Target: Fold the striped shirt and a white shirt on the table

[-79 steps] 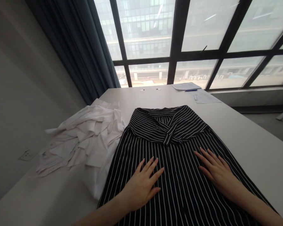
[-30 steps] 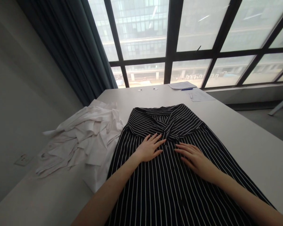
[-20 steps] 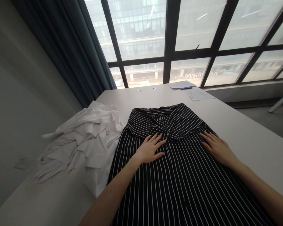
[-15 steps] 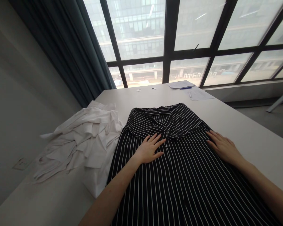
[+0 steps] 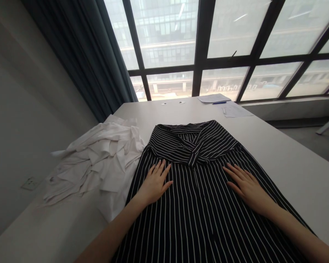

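Note:
A black shirt with thin white stripes (image 5: 197, 204) lies spread flat on the white table (image 5: 285, 164), its collar toward the window. My left hand (image 5: 155, 182) rests palm down on the shirt's left side just below the collar, fingers stretched out. Flat on the right side lies my right hand (image 5: 245, 186), fingers apart. Neither hand holds anything.
A heap of crumpled white garments (image 5: 98, 160) lies left of the striped shirt, partly under its edge. Papers (image 5: 224, 104) and a blue pen (image 5: 218, 103) sit at the table's far end by the window. A dark curtain (image 5: 82, 54) hangs at the left.
My left hand has slid left and toward me, away from the collar's middle. My right hand has come back from the shirt's right edge toward the centre and nearer to me.

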`<state>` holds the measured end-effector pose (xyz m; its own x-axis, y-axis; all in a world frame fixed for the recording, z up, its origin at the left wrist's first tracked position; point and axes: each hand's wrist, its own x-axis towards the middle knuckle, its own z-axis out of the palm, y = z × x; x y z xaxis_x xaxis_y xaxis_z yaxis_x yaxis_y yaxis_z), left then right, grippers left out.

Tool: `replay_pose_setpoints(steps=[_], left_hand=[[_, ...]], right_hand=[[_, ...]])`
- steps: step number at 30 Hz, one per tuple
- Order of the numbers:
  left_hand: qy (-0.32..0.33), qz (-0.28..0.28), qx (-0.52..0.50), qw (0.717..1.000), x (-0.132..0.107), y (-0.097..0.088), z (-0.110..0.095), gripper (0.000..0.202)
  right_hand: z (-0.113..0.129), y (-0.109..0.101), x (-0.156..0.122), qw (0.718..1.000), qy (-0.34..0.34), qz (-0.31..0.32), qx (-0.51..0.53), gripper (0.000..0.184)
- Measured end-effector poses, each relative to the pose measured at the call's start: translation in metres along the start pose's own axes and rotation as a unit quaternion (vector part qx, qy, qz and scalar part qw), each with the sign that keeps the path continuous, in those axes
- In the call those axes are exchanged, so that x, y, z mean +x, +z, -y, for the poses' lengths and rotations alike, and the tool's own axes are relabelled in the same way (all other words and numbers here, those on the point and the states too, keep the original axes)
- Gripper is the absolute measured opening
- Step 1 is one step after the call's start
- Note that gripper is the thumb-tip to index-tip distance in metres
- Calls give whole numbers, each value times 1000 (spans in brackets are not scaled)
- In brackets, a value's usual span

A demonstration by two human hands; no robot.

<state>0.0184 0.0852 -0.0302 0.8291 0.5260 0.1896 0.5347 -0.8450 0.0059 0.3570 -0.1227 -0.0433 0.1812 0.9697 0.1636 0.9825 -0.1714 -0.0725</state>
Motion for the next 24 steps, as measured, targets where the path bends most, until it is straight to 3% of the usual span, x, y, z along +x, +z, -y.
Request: replay_pose_setpoints(steps=[6,12,17,21,24], left_hand=[[-41,-30,51,997,-36,-12,39,53],[-103,-117,11,988,-43,-25,46,47],[-173,-177,-16,969,-44,-21,51,38],[-224,-179,-78,955,-48,-19,56,34],[-274,-171,-161,933,-49,-23,56,34]], right_hand=[[-58,3,-7,997,70,-36,-5,62],[-102,-21,13,986,100,-77,112,57],[-111,-31,32,965,211,-63,145,58],[-110,-25,30,944,278,-51,172,50],[-106,-25,24,940,287,-55,178,45]])
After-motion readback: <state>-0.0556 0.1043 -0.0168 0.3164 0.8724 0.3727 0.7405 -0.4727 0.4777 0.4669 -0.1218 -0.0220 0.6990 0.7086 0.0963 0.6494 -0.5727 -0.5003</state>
